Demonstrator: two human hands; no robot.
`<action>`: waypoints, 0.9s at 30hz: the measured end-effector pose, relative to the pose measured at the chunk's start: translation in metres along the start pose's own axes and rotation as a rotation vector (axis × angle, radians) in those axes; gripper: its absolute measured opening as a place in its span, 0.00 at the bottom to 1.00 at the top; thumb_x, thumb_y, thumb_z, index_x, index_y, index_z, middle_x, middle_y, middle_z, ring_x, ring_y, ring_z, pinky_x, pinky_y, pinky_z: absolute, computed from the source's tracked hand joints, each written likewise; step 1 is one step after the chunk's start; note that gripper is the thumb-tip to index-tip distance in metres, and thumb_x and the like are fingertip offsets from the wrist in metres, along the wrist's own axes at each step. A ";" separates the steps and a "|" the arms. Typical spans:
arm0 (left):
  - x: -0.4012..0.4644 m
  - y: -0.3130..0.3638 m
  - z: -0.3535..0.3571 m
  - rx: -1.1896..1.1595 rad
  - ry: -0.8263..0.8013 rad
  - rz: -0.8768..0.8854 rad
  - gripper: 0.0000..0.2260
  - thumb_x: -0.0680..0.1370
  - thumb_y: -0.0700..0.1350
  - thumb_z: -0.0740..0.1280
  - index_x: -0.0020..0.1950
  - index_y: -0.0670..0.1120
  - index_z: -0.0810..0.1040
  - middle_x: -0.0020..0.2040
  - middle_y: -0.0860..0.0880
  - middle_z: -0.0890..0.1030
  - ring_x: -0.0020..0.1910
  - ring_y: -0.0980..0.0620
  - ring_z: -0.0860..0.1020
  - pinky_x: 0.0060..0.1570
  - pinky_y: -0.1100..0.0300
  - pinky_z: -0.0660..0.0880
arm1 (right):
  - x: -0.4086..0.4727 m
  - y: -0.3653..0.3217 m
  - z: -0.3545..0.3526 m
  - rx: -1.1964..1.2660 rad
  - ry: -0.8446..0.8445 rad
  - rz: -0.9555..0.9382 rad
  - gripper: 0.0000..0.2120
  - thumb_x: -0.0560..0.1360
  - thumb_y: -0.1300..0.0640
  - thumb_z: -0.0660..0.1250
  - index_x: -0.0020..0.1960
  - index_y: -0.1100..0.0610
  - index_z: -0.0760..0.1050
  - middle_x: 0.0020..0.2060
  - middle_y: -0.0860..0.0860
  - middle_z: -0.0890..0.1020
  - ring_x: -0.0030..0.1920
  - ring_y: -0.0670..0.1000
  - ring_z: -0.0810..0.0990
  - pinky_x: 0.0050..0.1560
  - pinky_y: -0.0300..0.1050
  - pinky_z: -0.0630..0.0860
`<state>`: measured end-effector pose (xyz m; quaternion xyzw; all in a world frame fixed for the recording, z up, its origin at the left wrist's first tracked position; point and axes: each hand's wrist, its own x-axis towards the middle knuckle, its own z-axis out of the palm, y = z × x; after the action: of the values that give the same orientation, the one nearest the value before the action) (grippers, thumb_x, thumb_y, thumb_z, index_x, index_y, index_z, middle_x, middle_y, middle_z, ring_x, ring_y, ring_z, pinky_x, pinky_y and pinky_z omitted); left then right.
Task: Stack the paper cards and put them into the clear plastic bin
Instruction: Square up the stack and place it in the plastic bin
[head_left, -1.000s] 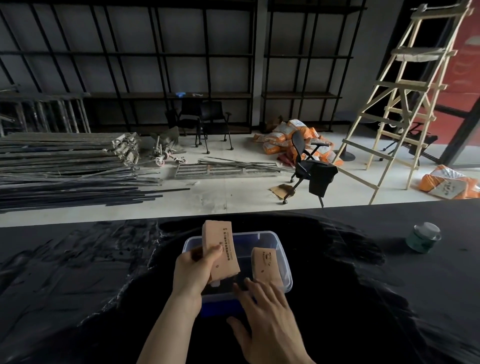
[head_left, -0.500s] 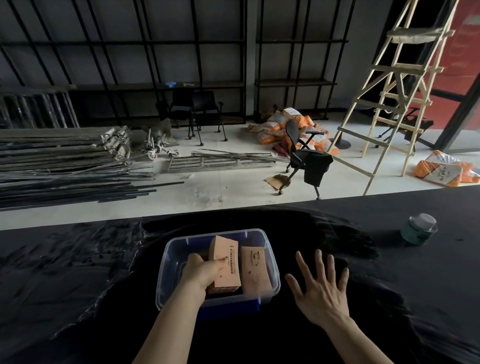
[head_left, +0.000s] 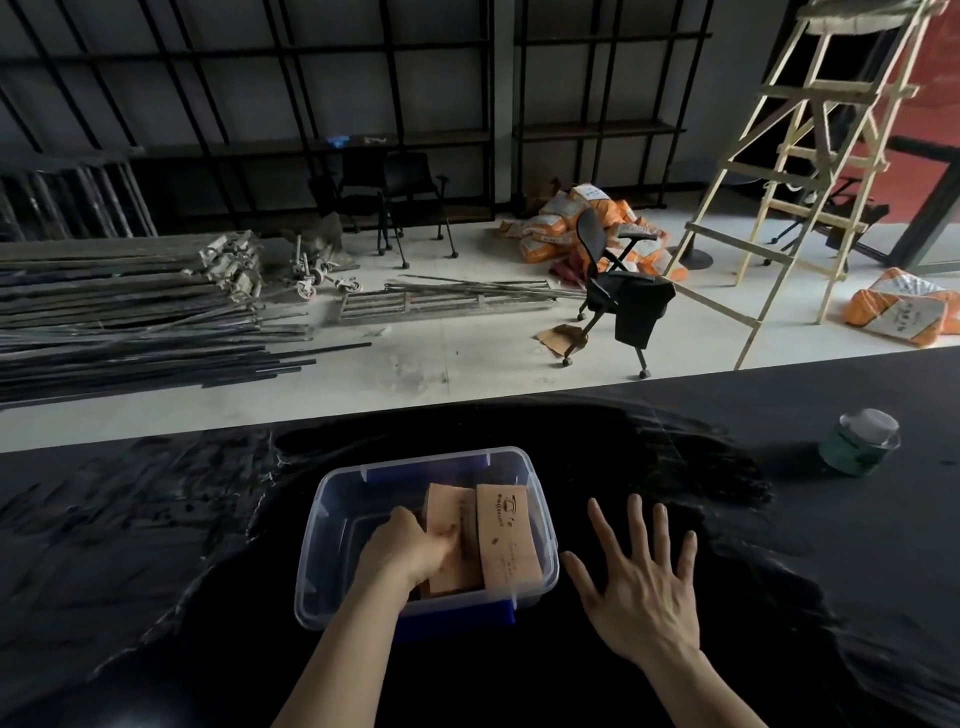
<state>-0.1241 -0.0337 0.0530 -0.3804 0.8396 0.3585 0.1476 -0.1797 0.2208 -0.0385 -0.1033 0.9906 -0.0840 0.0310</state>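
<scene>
A clear plastic bin (head_left: 332, 525) with blue handles sits on the black table in front of me. Inside it lie two stacks of tan paper cards side by side. My left hand (head_left: 408, 548) reaches into the bin and grips the left card stack (head_left: 453, 530), which lies low near the bin floor. The right card stack (head_left: 504, 535) rests against the bin's right wall, printed face up. My right hand (head_left: 636, 587) is flat on the table just right of the bin, fingers spread, holding nothing.
A small green jar with a clear lid (head_left: 860, 441) stands on the table at the far right. Beyond the table's far edge the floor holds metal bars (head_left: 130, 322), an office chair (head_left: 618, 296), orange sacks and a wooden ladder (head_left: 795, 171).
My left hand has lowered its card stack from above the bin down into it, beside the other stack. My right hand left the bin's front and spread flat on the table to the right.
</scene>
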 end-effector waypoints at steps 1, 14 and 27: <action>-0.002 0.000 -0.001 0.086 0.008 0.019 0.29 0.78 0.61 0.67 0.72 0.45 0.73 0.67 0.42 0.79 0.62 0.42 0.80 0.60 0.50 0.79 | 0.000 0.000 0.000 0.000 0.004 0.000 0.45 0.70 0.21 0.29 0.83 0.36 0.42 0.86 0.54 0.46 0.85 0.60 0.38 0.83 0.69 0.40; -0.008 0.003 0.008 0.222 0.098 0.216 0.18 0.81 0.51 0.69 0.68 0.47 0.74 0.64 0.49 0.82 0.60 0.48 0.82 0.54 0.56 0.79 | 0.000 0.000 -0.002 -0.004 0.009 -0.004 0.46 0.69 0.21 0.27 0.83 0.36 0.42 0.86 0.53 0.45 0.85 0.60 0.39 0.83 0.69 0.41; -0.006 -0.002 0.003 0.197 0.069 0.232 0.21 0.79 0.55 0.69 0.69 0.49 0.73 0.64 0.50 0.82 0.60 0.48 0.81 0.58 0.53 0.80 | 0.009 0.001 -0.007 0.084 -0.028 -0.003 0.43 0.72 0.21 0.32 0.84 0.36 0.45 0.86 0.54 0.48 0.85 0.60 0.41 0.83 0.70 0.43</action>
<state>-0.1186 -0.0291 0.0535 -0.2768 0.9135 0.2759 0.1129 -0.1891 0.2208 -0.0322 -0.1047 0.9855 -0.1241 0.0492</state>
